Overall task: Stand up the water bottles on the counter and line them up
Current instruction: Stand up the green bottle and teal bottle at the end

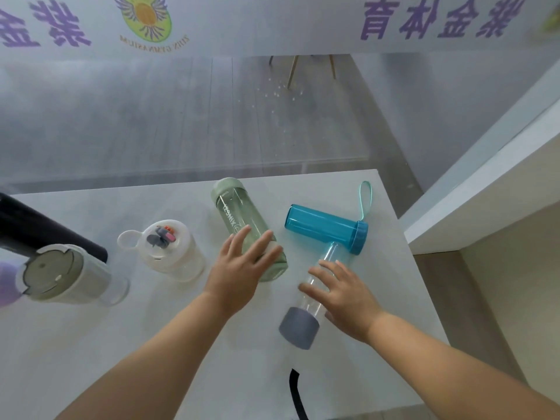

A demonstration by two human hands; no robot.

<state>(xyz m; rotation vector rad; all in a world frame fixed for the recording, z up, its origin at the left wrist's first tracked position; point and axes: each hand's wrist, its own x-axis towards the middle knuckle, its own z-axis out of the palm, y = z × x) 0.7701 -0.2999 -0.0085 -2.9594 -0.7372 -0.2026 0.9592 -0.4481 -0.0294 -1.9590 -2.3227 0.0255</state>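
Observation:
Three bottles lie flat on the white counter [385, 268]. A pale green bottle [235, 213] lies lengthwise, and my left hand [239, 268] rests over its near end with fingers spread. A blue bottle [321, 227] with a mint loop strap lies crosswise at the right. A clear bottle with a grey cap [298, 327] lies below it, my right hand [342, 294] spread over its middle. Neither hand has closed its grip. Two bottles stand upright at the left: a clear white-lidded one [169, 248] and a grey-lidded one [65, 275].
A dark cylinder [36, 231] lies at the far left, with a purple object [6, 283] at the frame edge. A black strap [297, 395] curls at the counter's near edge. A glass panel backs the counter. A white shelf unit [491, 189] stands to the right.

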